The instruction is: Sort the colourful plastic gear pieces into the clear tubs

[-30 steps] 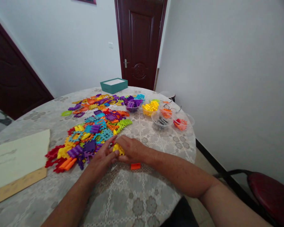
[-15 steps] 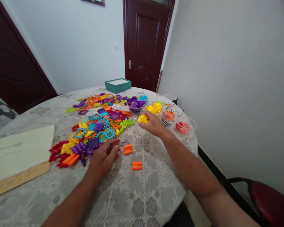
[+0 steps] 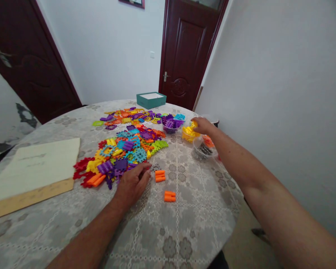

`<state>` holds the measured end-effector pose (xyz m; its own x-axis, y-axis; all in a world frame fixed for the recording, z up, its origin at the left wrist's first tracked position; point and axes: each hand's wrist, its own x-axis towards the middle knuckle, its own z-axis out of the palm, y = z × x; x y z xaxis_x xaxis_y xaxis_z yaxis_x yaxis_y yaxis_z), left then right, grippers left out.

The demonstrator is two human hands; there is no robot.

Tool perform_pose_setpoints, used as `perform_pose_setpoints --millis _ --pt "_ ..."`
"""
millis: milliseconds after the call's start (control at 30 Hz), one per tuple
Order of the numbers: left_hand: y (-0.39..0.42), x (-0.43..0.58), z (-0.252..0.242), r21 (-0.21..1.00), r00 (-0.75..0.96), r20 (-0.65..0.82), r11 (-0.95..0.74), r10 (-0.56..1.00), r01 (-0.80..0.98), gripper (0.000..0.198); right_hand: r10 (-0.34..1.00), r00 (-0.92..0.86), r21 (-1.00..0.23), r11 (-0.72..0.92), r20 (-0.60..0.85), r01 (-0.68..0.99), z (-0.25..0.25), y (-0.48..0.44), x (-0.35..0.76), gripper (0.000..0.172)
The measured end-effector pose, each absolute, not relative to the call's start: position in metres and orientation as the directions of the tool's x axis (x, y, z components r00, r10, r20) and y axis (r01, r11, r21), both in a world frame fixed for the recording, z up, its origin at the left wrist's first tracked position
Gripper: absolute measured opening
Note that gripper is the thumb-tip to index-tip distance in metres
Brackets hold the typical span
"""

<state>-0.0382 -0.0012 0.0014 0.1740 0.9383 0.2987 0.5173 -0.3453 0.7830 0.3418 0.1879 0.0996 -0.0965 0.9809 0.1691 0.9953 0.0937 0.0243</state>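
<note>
My right hand (image 3: pixel 202 126) reaches over a clear bowl of yellow plastic building pieces (image 3: pixel 188 135). Its fingers are closed on a yellow building piece (image 3: pixel 194 123) just above the heap; part of it is hidden by the fingers. My left hand (image 3: pixel 133 183) rests on the table at the near edge of a mixed pile of colourful gear-like building pieces (image 3: pixel 138 155). Its fingers are loosely bent, with the thumb apart and nothing visible between them. Close to it lie an orange ribbed piece (image 3: pixel 160 176) and another orange piece (image 3: pixel 170 196).
A bowl of purple pieces (image 3: pixel 172 125) stands left of the yellow one. Nearer me is a clear bowl with dark pieces (image 3: pixel 205 149), with orange pieces (image 3: pixel 208 141) behind it. A teal box (image 3: pixel 151 101) sits at the back, and a pale board (image 3: pixel 36 168) lies at left.
My right hand has moved away and to the right, carrying yellow pieces from the table to above the yellow bowl. The left hand stays by the pile. The view has shifted.
</note>
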Motion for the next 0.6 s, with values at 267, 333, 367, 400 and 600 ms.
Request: perform_pose_setpoints --millis 267,333,367,400,600 --pt "0.001 -0.038 -0.007 0.607 0.254 0.440 -0.494 0.861 0.623 0.027 0.902 -0.180 -0.021 0.204 0.393 0.979 0.088 0.149 0.311 0.042" --pt "0.001 -0.037 -0.010 0.534 0.330 0.470 -0.561 0.819 0.633 0.028 0.890 -0.293 -0.117 0.351 0.349 0.929 0.085 0.110 0.284 0.030" --pt "0.001 -0.037 -0.011 0.496 0.375 0.479 -0.597 0.794 0.631 0.029 0.888 -0.375 -0.180 0.428 0.266 0.886 0.083 0.086 0.269 0.025" --pt "0.000 -0.036 -0.012 0.458 0.423 0.483 -0.633 0.767 0.624 0.030 0.863 -0.479 -0.242 0.505 0.162 0.828 0.080 0.062 0.254 0.021" --pt "0.000 -0.027 -0.021 0.270 0.574 0.438 -0.710 0.692 0.650 0.038 0.669 -0.726 -0.321 0.661 -0.159 0.679 0.051 -0.030 0.192 0.027"
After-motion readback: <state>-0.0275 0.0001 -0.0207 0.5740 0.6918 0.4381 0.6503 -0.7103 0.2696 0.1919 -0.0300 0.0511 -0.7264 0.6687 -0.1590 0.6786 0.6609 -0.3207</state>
